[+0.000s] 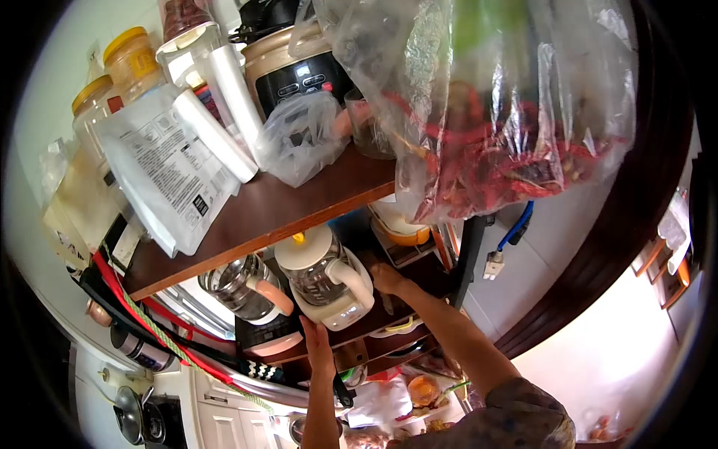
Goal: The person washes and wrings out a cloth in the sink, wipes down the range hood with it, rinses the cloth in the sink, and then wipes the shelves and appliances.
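A glass electric kettle with a cream lid, handle and base sits on the shelf below the upper board. My left hand presses against the front left of its base, thumb and fingers along the edge. On the other side, my right hand is at the right flank of the base, its fingertips partly hidden behind it. The kettle appears to be held between both hands. Just to the left stands a second glass pot with a pinkish handle, on a black and pink base.
Over my hands runs a brown upper shelf carrying jars, a printed pouch and a rice cooker. A clear bag of red chillies hangs close at the right. Red straps and a plug hang at the sides.
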{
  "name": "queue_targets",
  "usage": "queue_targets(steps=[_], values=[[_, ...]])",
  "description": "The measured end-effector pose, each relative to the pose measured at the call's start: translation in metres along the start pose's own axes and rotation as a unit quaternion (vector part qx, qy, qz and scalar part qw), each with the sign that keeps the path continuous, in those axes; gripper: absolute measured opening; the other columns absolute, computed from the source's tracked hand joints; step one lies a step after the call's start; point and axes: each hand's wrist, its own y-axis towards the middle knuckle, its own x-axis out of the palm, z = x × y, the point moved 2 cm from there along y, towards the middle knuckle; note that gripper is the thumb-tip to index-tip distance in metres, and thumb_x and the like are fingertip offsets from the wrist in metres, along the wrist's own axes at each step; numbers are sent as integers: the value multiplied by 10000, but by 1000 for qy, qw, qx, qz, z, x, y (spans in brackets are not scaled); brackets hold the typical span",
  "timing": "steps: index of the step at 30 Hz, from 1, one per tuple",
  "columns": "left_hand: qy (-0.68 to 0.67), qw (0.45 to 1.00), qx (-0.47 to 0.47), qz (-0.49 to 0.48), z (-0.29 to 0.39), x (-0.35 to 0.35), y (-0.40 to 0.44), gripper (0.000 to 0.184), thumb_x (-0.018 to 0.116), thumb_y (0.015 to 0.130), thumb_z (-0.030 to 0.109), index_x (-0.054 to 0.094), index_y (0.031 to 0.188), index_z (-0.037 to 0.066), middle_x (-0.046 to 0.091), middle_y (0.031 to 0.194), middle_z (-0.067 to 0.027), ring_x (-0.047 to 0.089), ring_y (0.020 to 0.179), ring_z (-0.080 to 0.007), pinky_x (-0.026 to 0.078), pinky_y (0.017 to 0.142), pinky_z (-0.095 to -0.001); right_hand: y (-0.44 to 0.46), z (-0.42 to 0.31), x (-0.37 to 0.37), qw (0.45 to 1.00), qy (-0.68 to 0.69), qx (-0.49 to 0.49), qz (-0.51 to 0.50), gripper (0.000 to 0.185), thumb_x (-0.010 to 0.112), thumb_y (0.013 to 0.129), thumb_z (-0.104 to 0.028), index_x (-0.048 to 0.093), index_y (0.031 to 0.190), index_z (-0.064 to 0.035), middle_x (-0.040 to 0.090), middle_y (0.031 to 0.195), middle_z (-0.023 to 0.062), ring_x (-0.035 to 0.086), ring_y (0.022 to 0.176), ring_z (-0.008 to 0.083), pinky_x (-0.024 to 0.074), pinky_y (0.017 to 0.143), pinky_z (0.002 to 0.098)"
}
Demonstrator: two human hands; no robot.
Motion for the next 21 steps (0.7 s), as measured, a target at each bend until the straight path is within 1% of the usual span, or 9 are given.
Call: queue_targets(steps=[2, 4, 5, 7, 11, 12, 14, 18, 21], values=[[-13, 1000, 28, -5, 0, 2, 2, 644, 432, 929, 156, 2, 1391, 24, 96, 1458, -91, 168, 1311, -149, 146, 1056, -275, 28, 3, 1, 999, 12, -17, 42, 321, 472, 755, -41, 575, 1051, 27, 566, 1028, 260, 570, 934, 350, 433, 854, 385], [-33, 999, 39, -20, -3, 2, 6, 644, 432, 929, 152, 3, 1392, 26, 98, 1458, -87, 169, 1310, -149, 143, 1058, -278, 36, -20, -22, 964, 161, -194, 85, 311, 510, 745, -32, 580, 1040, 36, 589, 1042, 215, 578, 951, 300, 430, 853, 349], [-58, 996, 50, -36, -4, 1, 7, 643, 431, 928, 149, 3, 1392, 28, 99, 1458, -84, 169, 1310, -149, 141, 1061, -282, 43, -14, -15, 964, 165, -194, 82, 311, 510, 745, -32, 580, 1040, 36, 589, 1042, 215, 578, 951, 300, 430, 853, 349], [-67, 995, 55, -44, -10, -1, 12, 633, 423, 929, 134, 3, 1393, 31, 106, 1457, -83, 179, 1306, -151, 144, 1062, -287, 48, -4, -6, 901, 358, -243, 32, 325, 537, 769, -57, 574, 1081, 24, 599, 1072, 168, 571, 952, 264, 427, 849, 303], [-136, 989, 44, -47, -5, 7, 10, 604, 384, 932, 80, -2, 1395, 43, 132, 1450, -81, 212, 1293, -158, 157, 1063, -297, -48, -53, -45, 929, 307, -151, 139, 489, 482, 661, 76, 535, 1145, 26, 582, 1124, 153, 554, 995, 196, 414, 873, 289], [-140, 988, 46, -45, -5, 7, 12, 604, 384, 932, 80, -2, 1395, 43, 132, 1450, -81, 212, 1293, -158, 157, 1063, -297, -59, -58, -43, 930, 304, -153, 136, 489, 482, 661, 76, 535, 1145, 26, 582, 1124, 153, 554, 995, 196, 414, 873, 289], [-145, 989, 28, -30, -6, 9, 14, 596, 363, 933, 55, -12, 1396, 54, 145, 1447, -82, 227, 1285, -156, 166, 1059, -298, -73, -61, -39, 933, 262, -164, 186, 599, 342, 625, 133, 511, 1182, -5, 559, 1142, 186, 519, 1088, 246, 363, 935, 276], [-175, 984, 19, -30, -7, 18, 18, 600, 356, 936, 57, -31, 1395, 62, 147, 1445, -90, 229, 1280, -152, 166, 1052, -287, -62, -48, -35, 955, 235, -73, 163, 594, 332, 615, 138, 512, 1168, 13, 559, 1137, 193, 525, 1075, 262, 363, 928, 267], [-157, 987, 13, -30, -15, 21, 27, 598, 356, 940, 71, -32, 1395, 60, 143, 1446, -93, 224, 1282, -152, 164, 1048, -277, -55, -44, -38, 936, 266, -144, 181, 589, 331, 619, 135, 511, 1167, 15, 572, 1108, 190, 527, 1062, 243, 370, 910, 260]])
